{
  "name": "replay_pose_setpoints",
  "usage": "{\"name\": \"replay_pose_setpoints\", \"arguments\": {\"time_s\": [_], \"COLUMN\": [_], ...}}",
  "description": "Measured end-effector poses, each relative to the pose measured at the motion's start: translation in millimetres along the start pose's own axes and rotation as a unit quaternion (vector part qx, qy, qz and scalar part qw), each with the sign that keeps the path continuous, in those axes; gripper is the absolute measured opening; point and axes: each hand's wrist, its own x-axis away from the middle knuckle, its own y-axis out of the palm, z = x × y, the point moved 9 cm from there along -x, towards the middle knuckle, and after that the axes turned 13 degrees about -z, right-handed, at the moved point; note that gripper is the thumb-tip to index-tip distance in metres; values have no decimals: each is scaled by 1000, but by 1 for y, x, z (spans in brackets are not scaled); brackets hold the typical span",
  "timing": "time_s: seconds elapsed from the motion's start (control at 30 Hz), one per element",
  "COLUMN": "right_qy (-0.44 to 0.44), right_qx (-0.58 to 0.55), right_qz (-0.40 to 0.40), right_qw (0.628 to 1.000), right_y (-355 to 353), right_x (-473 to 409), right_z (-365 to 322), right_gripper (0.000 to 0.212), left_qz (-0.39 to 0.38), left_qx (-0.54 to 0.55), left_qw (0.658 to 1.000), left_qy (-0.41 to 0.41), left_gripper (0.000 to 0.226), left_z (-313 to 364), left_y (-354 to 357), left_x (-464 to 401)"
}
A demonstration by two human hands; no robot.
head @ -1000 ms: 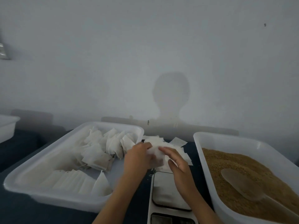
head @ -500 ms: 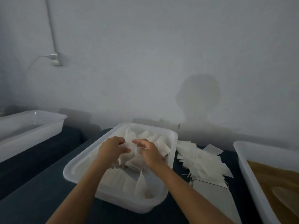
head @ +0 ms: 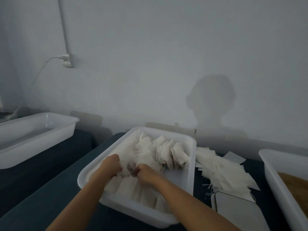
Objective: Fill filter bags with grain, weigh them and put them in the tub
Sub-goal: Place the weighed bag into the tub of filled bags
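Both hands, left and right, pinched a filled bag inside the tub; best seated upright against the row.

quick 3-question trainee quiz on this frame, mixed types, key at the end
1. True or false: both hands are inside the tub of filled bags.
2. Where does the pile of empty filter bags lie? A) in the grain tub B) on the dark table, right of the tub of filled bags C) in the far left tub
3. Fill in: the scale lies on the near side of the pile, and its platform is ____.

Key:
1. True: left hand and right hand both grip bags there.
2. B
3. bare
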Motion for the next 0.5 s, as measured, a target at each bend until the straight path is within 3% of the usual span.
{"name": "replay_pose_setpoints", "arguments": {"time_s": [0.2,0.3,0.5], "right_qy": [-12,-4,2], "right_qx": [115,115,117], "right_qz": [-107,-133,-104], "right_qw": [988,984,988], "right_y": [28,36,34], "right_x": [6,6,18], "right_z": [-11,-6,-10], "right_gripper": [52,48,46], "left_qz": [18,27,137], "left_qx": [-33,-61,-90], "left_qw": [999,997,986], "left_qy": [-20,-27,-2], "left_gripper": [26,28,26], "left_z": [-10,-9,14], "left_y": [-4,-4,-17], "left_x": [-6,-6,17]}}
